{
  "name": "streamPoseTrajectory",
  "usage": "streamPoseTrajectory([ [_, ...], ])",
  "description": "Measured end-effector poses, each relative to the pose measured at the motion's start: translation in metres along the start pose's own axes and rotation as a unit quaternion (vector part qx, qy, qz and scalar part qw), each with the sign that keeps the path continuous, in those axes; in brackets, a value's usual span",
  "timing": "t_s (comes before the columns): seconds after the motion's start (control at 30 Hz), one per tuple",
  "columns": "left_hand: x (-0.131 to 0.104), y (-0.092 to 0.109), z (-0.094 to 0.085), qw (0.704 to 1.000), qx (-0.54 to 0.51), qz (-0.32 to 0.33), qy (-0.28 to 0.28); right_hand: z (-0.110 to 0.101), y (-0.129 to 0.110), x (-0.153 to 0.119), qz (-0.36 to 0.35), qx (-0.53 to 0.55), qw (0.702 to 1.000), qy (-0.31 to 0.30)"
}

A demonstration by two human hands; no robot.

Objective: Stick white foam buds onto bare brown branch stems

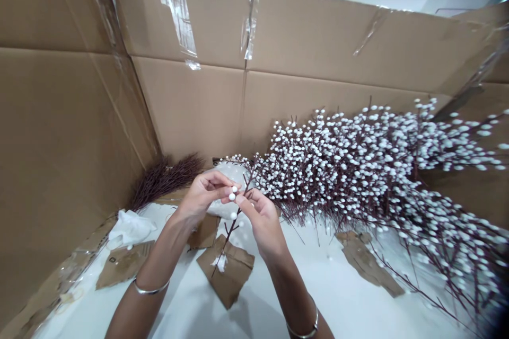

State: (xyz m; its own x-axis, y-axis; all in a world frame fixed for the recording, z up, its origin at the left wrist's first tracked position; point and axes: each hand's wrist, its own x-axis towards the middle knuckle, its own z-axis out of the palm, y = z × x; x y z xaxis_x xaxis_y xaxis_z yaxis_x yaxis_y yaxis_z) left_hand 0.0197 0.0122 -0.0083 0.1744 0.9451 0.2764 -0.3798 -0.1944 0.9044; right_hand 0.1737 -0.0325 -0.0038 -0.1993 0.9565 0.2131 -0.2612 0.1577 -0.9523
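Observation:
A dark brown twig (228,239) slants up from a torn cardboard piece, its upper part between my two hands. My left hand (209,188) pinches small white balls (232,196) at the twig's left side. On the right, my right hand (260,214) has its thumb and fingers pressed together around the twig near the same balls. Another white ball sits lower on the twig. White paste (220,262) lies on the cardboard piece (234,280) below. Behind my hands is a clear plastic bag (220,208) with white balls.
A large heap of white-berried branches (350,159) fills the right side. Bare brown twigs (167,177) lie at the back left, near crumpled white material (130,228). Cardboard scraps (369,262) rest on the white surface (314,280). Tall cardboard walls (191,100) stand behind and left.

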Motion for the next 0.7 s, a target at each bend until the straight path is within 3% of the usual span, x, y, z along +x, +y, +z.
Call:
streamPoseTrajectory([
  [0.7, 0.0023, 0.0001, -0.0041, 0.999, -0.021, -0.027, -0.022, 0.0036, 0.0041, 0.0002, -0.01, 0.001, 1.0, 0.002],
])
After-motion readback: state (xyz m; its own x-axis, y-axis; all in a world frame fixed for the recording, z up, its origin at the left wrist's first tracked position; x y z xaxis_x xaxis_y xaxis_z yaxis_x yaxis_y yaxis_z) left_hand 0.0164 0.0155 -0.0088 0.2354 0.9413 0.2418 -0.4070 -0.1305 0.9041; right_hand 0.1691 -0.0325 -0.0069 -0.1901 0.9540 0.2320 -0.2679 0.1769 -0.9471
